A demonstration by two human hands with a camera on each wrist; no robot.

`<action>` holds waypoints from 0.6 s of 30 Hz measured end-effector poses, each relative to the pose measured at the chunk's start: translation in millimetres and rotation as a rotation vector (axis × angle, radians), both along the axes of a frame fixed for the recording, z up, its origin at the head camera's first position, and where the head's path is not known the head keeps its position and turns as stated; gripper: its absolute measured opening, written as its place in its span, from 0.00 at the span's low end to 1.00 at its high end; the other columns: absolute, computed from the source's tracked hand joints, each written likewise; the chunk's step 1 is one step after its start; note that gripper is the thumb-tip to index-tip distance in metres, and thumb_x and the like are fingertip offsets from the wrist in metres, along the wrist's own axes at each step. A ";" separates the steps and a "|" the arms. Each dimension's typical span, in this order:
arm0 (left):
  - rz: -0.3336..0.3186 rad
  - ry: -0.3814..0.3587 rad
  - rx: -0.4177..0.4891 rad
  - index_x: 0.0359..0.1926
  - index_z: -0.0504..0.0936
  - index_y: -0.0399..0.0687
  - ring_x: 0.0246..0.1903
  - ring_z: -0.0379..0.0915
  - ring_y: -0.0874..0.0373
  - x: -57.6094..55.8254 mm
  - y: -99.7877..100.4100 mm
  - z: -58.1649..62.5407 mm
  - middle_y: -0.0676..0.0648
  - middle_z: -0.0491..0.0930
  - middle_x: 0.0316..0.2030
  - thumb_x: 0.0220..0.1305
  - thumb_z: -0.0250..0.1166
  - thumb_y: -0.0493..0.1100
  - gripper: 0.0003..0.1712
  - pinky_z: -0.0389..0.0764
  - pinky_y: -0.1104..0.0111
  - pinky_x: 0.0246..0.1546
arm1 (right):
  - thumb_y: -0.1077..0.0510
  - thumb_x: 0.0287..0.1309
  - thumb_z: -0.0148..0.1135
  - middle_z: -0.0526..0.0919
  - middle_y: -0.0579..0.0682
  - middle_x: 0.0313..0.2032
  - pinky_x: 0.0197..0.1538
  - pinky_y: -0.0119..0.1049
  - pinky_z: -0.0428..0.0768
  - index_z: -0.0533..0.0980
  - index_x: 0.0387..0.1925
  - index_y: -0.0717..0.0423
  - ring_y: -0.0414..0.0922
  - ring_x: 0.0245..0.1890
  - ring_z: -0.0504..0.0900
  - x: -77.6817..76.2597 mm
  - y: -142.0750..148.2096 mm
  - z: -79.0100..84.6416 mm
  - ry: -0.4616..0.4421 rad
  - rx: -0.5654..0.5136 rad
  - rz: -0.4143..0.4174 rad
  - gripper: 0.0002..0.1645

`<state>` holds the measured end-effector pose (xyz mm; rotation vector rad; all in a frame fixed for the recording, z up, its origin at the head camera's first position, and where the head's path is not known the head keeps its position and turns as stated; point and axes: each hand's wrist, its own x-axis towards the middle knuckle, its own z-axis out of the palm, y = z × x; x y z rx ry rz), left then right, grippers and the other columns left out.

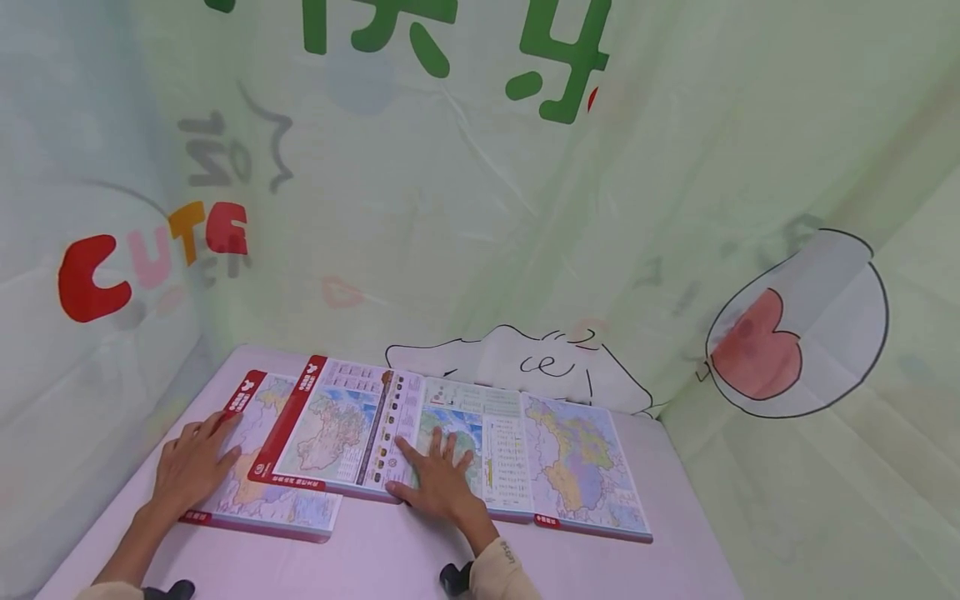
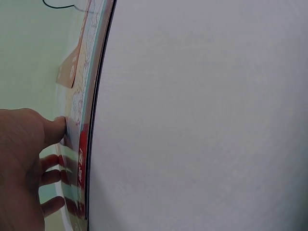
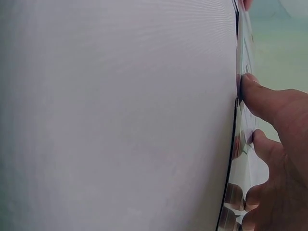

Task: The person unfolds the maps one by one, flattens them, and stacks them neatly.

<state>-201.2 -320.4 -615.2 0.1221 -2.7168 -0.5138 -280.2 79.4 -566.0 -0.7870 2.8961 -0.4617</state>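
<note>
Two glossy printed maps with red borders lie on the table. My left hand point(image 1: 193, 462) rests on the left edge of the left map point(image 1: 262, 504), beside its red strip. In the left wrist view its fingertips touch the shiny surface. The second map point(image 1: 330, 442) overlaps the left one and continues rightward in a row of panels. My right hand point(image 1: 438, 479) lies spread on the middle of that row, over a blue and green map panel, thumb near the front edge. At the right end sits a coloured map panel point(image 1: 577, 467); whether it is a separate sheet I cannot tell.
The pale pink-white table point(image 1: 615, 575) shows in front of the maps. Light fabric curtains point(image 1: 450, 208) with printed letters and drawings enclose it at the back and on both sides. A dark wrist mount point(image 1: 455, 578) is on my right wrist.
</note>
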 end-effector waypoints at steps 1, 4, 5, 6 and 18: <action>-0.001 0.004 0.001 0.77 0.69 0.37 0.63 0.60 0.23 1.4 0.1 -0.1 0.23 0.64 0.73 0.62 0.75 0.45 0.45 0.70 0.30 0.57 | 0.27 0.69 0.63 0.54 0.78 0.83 0.72 0.90 0.52 0.65 0.83 0.35 0.83 0.82 0.49 0.5 -0.3 1.1 -0.001 0.002 -0.001 0.47; 0.001 0.003 0.003 0.77 0.69 0.37 0.63 0.60 0.23 6.2 0.7 0.2 0.23 0.64 0.73 0.62 0.74 0.44 0.45 0.70 0.30 0.58 | 0.28 0.69 0.63 0.54 0.78 0.82 0.71 0.90 0.53 0.66 0.83 0.36 0.84 0.82 0.50 1.2 -1.8 4.7 0.006 0.005 0.003 0.47; 0.002 -0.006 0.006 0.77 0.69 0.37 0.64 0.60 0.23 7.7 0.6 0.6 0.23 0.64 0.73 0.63 0.74 0.45 0.45 0.70 0.30 0.58 | 0.28 0.69 0.63 0.55 0.78 0.82 0.71 0.90 0.53 0.66 0.83 0.35 0.83 0.82 0.50 1.0 -2.3 4.9 0.005 0.007 0.003 0.47; 0.003 -0.017 0.008 0.77 0.69 0.37 0.64 0.60 0.23 9.2 0.6 1.1 0.23 0.64 0.74 0.63 0.74 0.45 0.44 0.70 0.29 0.58 | 0.28 0.69 0.63 0.55 0.78 0.82 0.71 0.89 0.54 0.66 0.83 0.36 0.83 0.82 0.51 0.6 -2.7 4.9 0.007 0.010 0.004 0.47; 0.073 -0.088 0.092 0.80 0.64 0.37 0.64 0.57 0.19 17.8 -1.3 2.7 0.20 0.60 0.74 0.65 0.73 0.47 0.48 0.69 0.27 0.59 | 0.35 0.74 0.65 0.77 0.65 0.75 0.72 0.68 0.76 0.75 0.77 0.42 0.66 0.72 0.80 2.4 -18.4 1.9 0.178 -0.160 -0.099 0.37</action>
